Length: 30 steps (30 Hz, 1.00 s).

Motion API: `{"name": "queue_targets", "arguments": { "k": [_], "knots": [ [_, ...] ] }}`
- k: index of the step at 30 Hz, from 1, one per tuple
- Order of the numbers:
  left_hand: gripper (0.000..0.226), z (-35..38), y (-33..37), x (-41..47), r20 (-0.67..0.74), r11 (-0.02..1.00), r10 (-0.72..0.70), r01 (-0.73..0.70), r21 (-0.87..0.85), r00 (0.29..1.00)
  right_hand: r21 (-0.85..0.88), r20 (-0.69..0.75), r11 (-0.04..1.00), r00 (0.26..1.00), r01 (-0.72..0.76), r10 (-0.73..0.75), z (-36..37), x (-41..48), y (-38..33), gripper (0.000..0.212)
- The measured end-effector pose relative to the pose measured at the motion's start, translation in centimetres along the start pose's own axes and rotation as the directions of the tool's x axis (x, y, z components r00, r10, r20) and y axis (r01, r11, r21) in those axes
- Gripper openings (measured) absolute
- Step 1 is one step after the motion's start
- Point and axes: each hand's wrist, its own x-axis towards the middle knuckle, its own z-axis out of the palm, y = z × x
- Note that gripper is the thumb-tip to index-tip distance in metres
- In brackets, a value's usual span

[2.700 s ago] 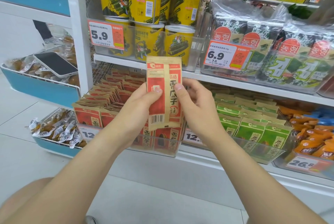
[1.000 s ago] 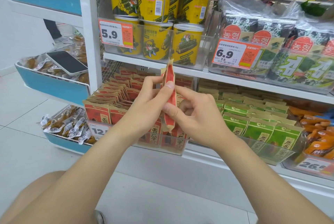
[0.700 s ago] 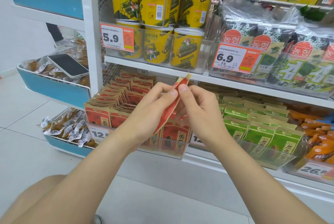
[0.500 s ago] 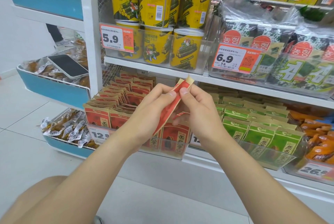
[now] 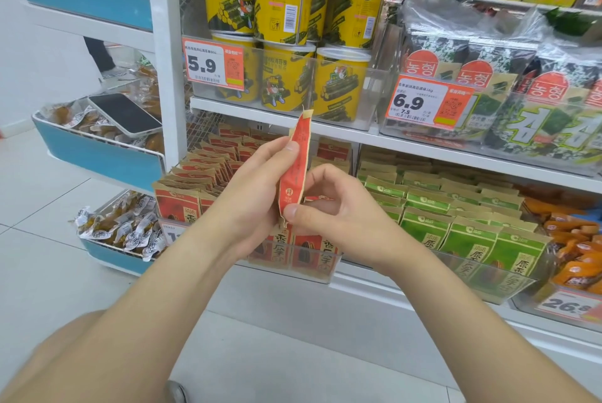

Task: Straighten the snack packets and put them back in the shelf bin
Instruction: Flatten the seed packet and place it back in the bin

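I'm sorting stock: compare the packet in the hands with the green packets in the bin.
The held packet is red, the green packets green. The held packet is edge-on, pinched between left hand and right hand; the green packets stand in rows, fronts to the camera. Both show brown paper top edges.

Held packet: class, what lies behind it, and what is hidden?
Behind the held packet are the white shelf edge and red packets standing in the bin. It, the left hand and the right hand cover the bin's middle rows.
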Motion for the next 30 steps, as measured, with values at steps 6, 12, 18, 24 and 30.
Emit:
{"name": "queue_targets", "arguments": {
  "k": [6,12,18,24,30],
  "knots": [
    [0.047,-0.3,0.3,-0.3,0.034,0.999,-0.034,0.033,0.031,0.999,-0.108,-0.029,0.993,0.998,0.048,-0.051,-0.4,-0.2,-0.6,0.044],
    [0.038,-1.3,1.6,-0.9,0.148,0.995,-0.100,0.094,0.042,0.984,-0.162,-0.314,0.986,0.945,0.043,-0.092,-1.4,0.2,-0.7,0.096],
    [0.029,-1.7,2.1,-1.1,0.064,0.970,-0.010,-0.006,0.243,0.998,-0.175,-0.387,0.976,0.903,0.128,-0.188,-2.4,1.3,-0.1,0.031],
    [0.025,-4.8,0.7,2.9,-0.248,0.770,0.381,-0.158,0.618,0.891,-0.435,-0.586,0.860,0.641,0.267,-0.496,-2.8,1.9,-0.6,0.014],
    [0.039,-5.5,0.3,6.9,-0.046,0.424,0.202,-0.045,0.904,0.978,-0.606,-0.597,0.749,0.468,0.269,-0.651,-2.0,3.2,-0.2,0.013]
  ]
}}
